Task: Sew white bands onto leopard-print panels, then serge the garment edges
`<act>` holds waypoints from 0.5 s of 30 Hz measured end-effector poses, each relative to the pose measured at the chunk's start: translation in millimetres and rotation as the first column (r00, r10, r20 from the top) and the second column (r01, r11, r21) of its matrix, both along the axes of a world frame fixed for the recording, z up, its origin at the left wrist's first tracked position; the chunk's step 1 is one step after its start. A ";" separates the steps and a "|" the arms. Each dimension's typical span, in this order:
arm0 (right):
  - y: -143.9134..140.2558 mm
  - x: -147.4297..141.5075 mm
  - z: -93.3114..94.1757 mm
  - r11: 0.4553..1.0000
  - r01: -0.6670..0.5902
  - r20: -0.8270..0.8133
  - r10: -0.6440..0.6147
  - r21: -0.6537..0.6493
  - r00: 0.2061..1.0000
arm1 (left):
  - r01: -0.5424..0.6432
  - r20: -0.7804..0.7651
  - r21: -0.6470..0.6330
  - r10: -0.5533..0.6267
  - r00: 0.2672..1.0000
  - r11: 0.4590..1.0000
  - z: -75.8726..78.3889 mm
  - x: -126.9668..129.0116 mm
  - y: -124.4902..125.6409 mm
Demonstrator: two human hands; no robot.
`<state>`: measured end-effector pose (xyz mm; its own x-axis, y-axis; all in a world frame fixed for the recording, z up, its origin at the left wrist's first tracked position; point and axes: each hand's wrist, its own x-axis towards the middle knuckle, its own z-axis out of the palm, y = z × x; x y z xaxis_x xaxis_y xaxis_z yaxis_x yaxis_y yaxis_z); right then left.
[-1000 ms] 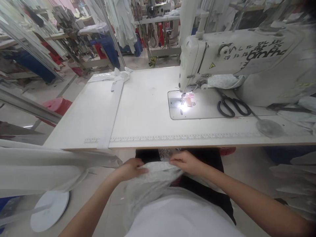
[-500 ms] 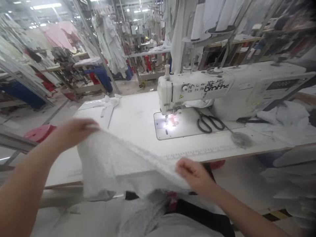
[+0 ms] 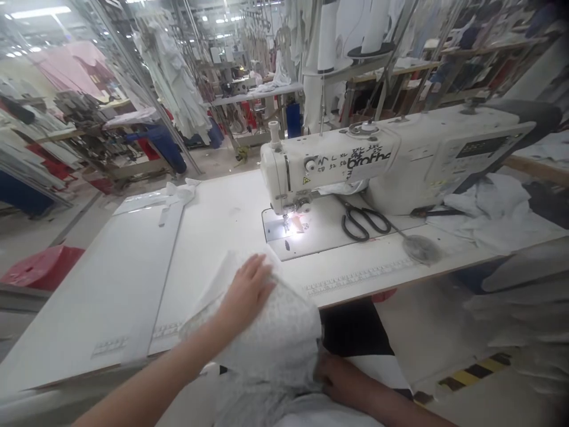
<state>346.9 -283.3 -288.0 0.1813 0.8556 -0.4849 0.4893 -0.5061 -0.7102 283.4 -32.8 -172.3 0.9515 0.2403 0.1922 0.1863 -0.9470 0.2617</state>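
White patterned fabric (image 3: pixel 275 332) draped over the tabletop (image 3: pixel 213 225) edge, short of the sewing machine (image 3: pixel 338 166) needle; nothing stitched yet. Left hand (image 3: pixel 244 293) flat on it, fingers spread. Right hand (image 3: pixel 338 379) below the edge, grip unclear.

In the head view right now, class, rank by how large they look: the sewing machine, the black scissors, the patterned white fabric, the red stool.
1. sewing machine, widest by far.
2. patterned white fabric, though it lies nearest the camera, which flatters it.
3. red stool, partly cut off by the table.
4. black scissors, smallest.
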 end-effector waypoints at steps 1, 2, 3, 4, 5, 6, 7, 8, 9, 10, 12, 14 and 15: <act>4.6 0.6 -0.8 1.000 -0.009 0.030 0.009 -0.022 0.999 | 0.004 -0.019 -0.024 -0.004 1.000 1.000 -0.1 -7.8 -8.7; 8.8 2.0 1.5 0.999 -0.006 0.052 0.008 -0.034 0.999 | -0.006 -0.034 -0.045 0.005 0.999 0.999 0.1 -12.7 -15.1; 12.3 4.3 7.6 0.999 0.008 0.069 -0.006 -0.038 0.998 | -0.025 -0.044 -0.065 0.022 0.999 0.998 0.5 -14.3 -18.9; 14.9 7.3 17.8 0.999 0.027 0.088 -0.024 -0.036 0.996 | -0.047 -0.052 -0.083 0.042 0.998 0.995 0.8 -12.9 -20.1; 16.7 10.9 32.0 0.999 0.036 0.096 -0.035 -0.014 0.995 | -0.061 -0.054 -0.098 0.056 0.997 0.993 1.0 -9.0 -19.2; 18.2 14.8 49.5 0.999 0.034 0.089 -0.037 0.034 0.995 | -0.066 -0.054 -0.111 0.061 0.997 0.992 1.1 -3.2 -16.8; 19.9 18.9 69.1 0.994 0.020 0.072 -0.028 0.110 0.997 | -0.060 -0.050 -0.122 0.054 0.997 0.991 1.0 3.8 -13.8; 22.3 23.0 89.0 0.970 -0.009 0.026 0.003 0.244 1.000 | -0.043 -0.045 -0.130 0.037 0.998 0.991 0.9 11.2 -10.9; 26.0 27.2 107.3 0.919 -0.017 0.023 0.009 0.395 1.000 | -0.022 -0.038 -0.137 0.017 0.999 0.990 0.7 18.2 -8.6; 31.0 31.7 122.4 0.843 -0.012 0.081 -0.037 0.538 0.996 | -0.003 -0.028 -0.142 -0.001 1.000 0.990 0.6 24.4 -7.2; 43.8 41.9 139.0 0.731 -0.118 0.277 -0.100 0.672 0.956 | 0.030 -0.006 -0.138 -0.031 1.000 0.990 0.5 31.9 -6.5; 55.2 53.9 137.9 0.757 -0.257 0.501 -0.107 0.601 0.859 | 0.028 0.001 -0.108 -0.028 1.000 0.994 0.8 30.6 -6.8; 58.5 60.0 133.1 0.802 -0.284 0.586 -0.099 0.525 0.804 | 0.010 -0.007 -0.083 -0.011 1.000 0.996 1.0 26.4 -6.9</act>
<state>406.9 -224.8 -154.9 0.1557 0.9539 0.2566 0.9082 -0.0361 -0.4170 309.8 -39.7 -171.3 0.9554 0.2450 0.1649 0.1785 -0.9239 0.3383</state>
